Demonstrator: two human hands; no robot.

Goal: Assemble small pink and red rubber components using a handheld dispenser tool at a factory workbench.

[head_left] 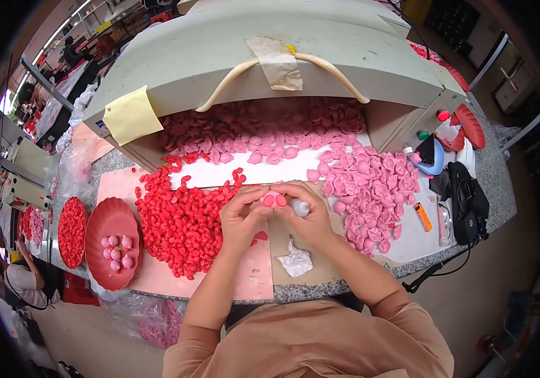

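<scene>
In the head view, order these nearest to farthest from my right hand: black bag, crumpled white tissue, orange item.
From your right hand:
1. Crumpled white tissue: below, toward your body.
2. Orange item: to the right.
3. Black bag: beyond it, farther right.

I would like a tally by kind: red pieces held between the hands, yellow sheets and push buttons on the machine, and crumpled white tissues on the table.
Red pieces showing between the hands: 2
Yellow sheet: 1
Push buttons, red and green: 2
Crumpled tissue: 1
Total: 6
</scene>
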